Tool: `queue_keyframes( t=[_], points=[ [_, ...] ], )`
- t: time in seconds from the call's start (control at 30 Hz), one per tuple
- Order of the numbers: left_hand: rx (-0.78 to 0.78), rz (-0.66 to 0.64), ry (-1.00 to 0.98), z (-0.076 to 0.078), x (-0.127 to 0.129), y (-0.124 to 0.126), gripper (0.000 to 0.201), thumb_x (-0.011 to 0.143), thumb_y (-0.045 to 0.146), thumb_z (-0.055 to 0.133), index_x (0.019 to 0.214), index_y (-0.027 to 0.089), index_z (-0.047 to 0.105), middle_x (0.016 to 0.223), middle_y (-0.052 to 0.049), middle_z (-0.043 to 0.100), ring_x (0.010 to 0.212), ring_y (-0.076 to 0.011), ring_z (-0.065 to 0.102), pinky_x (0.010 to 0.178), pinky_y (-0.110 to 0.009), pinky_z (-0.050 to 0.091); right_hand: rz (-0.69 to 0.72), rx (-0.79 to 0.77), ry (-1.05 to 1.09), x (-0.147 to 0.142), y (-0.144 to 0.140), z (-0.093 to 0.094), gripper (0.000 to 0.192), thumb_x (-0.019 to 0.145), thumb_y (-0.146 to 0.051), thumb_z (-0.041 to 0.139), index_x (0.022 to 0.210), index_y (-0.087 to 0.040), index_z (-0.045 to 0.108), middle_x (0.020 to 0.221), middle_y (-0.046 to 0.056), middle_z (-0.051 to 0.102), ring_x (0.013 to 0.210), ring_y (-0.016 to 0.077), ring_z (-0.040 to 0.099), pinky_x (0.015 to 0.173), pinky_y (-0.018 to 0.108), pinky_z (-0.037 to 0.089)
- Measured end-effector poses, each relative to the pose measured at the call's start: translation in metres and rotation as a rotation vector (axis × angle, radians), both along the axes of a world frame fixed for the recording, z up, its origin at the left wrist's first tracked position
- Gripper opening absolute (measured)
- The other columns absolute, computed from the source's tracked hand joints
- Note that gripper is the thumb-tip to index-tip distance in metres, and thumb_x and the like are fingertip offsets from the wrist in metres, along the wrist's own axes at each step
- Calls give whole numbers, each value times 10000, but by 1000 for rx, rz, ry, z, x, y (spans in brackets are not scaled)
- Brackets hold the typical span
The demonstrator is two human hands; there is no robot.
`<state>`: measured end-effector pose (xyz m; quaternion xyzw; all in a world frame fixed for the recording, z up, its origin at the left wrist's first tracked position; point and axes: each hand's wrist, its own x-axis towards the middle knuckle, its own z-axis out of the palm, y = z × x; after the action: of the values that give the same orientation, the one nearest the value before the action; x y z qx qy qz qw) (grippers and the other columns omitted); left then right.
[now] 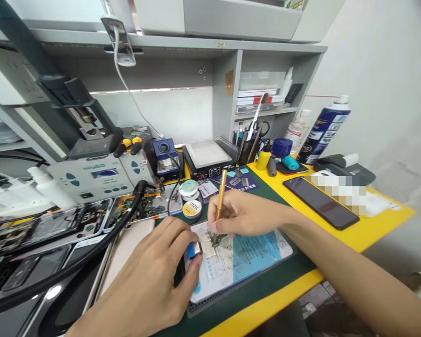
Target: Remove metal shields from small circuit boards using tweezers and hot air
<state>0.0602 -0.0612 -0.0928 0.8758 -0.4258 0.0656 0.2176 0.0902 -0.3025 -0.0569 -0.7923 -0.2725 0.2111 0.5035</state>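
Left hand [157,269] is pinching a little blue-and-silver piece [193,250] between thumb and fingers, right up against a flat silvery part [207,246] on a white-and-blue pad [259,257]. Right hand [243,213] has a gold pen-shaped tool [223,187] in a writing grip, fingertips squeezed around it, tip angled down at a tiny green bit [217,240] just beside the silvery part. Can't really tell if the tip is touching, it's too small and the fingers cover some of it. There are dark smudges on the pad around that spot.

The pad is lying on a green mat [238,299] on a yellow tabletop [266,303]. Just behind it are a couple of small round tins [192,209], and past those a hot plate [214,154]. Over on the right there's a dark phone [321,203] lying flat, with a blue spray can [324,128] standing behind it. Left side is pretty packed: phone parts [52,229] all over, and a thick black hose [121,229] curving across them in front of a grey station [94,175].
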Motion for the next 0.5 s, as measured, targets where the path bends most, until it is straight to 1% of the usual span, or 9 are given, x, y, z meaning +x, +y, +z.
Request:
queue_keyframes(
  t=[0.1,0.23,0.33,0.5],
  points=[
    [5,-26,-56,-3,2,1,106,963,236,518,1066,228,544,1039,-62,558,943,-247,531,775,-382,464,4,12,-10,2,-1,-4,76,849,-129,664,801,-152,610,716,-40,588,629,87,523,566,187,421],
    [17,-39,-159,-6,6,1,69,964,254,532,1022,218,540,1015,-61,561,903,-223,549,748,-338,487,20,15,-19,4,-2,-6,59,816,-131,689,815,-149,633,737,-31,608,652,93,538,577,187,436],
    [17,-56,-231,-8,8,1,99,956,252,545,1045,209,542,997,-57,567,878,-202,563,722,-300,500,32,2,-15,5,-3,-6,66,809,-142,704,832,-147,643,758,-24,625,673,96,557,593,188,447],
    [-6,-64,-304,-15,13,2,106,935,236,554,1039,215,551,970,-57,587,861,-205,585,715,-290,521,53,-10,-57,5,-4,-7,94,803,-181,740,837,-151,657,720,-41,615,633,90,564,578,182,438]
  ],
)
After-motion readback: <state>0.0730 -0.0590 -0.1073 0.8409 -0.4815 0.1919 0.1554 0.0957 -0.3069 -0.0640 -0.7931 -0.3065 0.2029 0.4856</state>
